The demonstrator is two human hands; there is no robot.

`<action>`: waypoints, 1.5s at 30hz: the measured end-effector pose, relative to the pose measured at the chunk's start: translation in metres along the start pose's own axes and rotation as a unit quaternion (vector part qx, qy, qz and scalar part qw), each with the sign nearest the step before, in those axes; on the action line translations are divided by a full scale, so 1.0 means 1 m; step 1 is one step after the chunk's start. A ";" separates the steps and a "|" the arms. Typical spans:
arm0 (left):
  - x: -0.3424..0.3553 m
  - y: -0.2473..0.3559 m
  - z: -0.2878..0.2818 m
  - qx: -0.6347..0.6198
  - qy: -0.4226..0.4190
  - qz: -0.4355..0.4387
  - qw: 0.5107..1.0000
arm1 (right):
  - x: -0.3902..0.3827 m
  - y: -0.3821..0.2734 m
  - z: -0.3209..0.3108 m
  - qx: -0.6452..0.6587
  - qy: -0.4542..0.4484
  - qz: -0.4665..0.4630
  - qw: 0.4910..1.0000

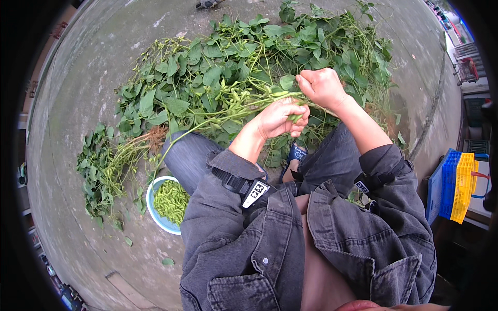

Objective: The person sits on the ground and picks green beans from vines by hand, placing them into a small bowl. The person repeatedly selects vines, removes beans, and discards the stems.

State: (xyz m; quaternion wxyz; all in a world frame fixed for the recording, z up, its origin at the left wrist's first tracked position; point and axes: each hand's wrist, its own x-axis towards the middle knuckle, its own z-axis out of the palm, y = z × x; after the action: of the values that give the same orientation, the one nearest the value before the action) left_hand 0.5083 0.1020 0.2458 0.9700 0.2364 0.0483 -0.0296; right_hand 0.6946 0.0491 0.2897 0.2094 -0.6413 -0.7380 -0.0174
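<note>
My left hand (284, 116) is curled round a few green soybean pods (295, 118), which show between its fingers. Just above and to the right, my right hand (322, 87) is closed in a fist, and what lies inside it is hidden. A soybean stalk hung with pods (236, 98) stretches leftward from the hands, its long stem bending down toward the bowl. Beneath and beyond both hands spreads a wide heap of leafy soybean plants (212, 76). By my left knee stands a pale blue bowl (150, 207) holding many loose green pods (172, 201).
More uprooted plants (101, 166) with brown roots (157, 139) lie at the left. Blue and yellow plastic crates (450, 184) stand at the right. My knees flank the work, with a slipper (296, 153) between them on the concrete floor (83, 93).
</note>
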 end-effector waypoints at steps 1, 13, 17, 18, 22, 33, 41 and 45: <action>-0.010 -0.005 0.006 0.029 -0.046 -0.034 0.998 | 0.003 0.015 -0.008 -0.034 0.027 0.045 0.998; -0.031 0.054 0.017 0.289 0.203 0.170 0.920 | -0.034 0.035 -0.060 -0.120 0.112 -0.032 0.986; -0.002 0.080 0.019 0.468 0.204 -0.052 0.858 | -0.026 0.002 -0.068 -0.122 0.118 -0.142 0.975; 0.006 0.081 0.019 0.502 0.196 -0.112 0.835 | -0.024 -0.003 -0.069 -0.122 0.120 -0.149 0.974; 0.035 0.080 0.014 0.537 0.113 -0.278 0.788 | -0.026 -0.012 -0.068 -0.111 0.129 -0.189 0.967; 0.035 0.030 0.002 0.337 0.247 0.025 0.908 | -0.034 0.003 -0.048 -0.204 -0.015 0.044 0.978; 0.058 -0.001 -0.024 0.313 0.388 0.259 0.828 | -0.028 -0.037 -0.006 -0.142 -0.102 0.021 0.984; 0.041 0.018 -0.024 0.130 0.468 0.238 0.841 | -0.031 -0.032 -0.013 -0.112 -0.079 0.038 0.990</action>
State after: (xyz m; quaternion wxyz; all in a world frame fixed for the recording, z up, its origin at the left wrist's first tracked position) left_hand 0.5489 0.1281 0.2284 0.7696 0.3507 0.4344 0.3098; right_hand 0.6708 0.0110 0.2988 0.0779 -0.6879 -0.7205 -0.0408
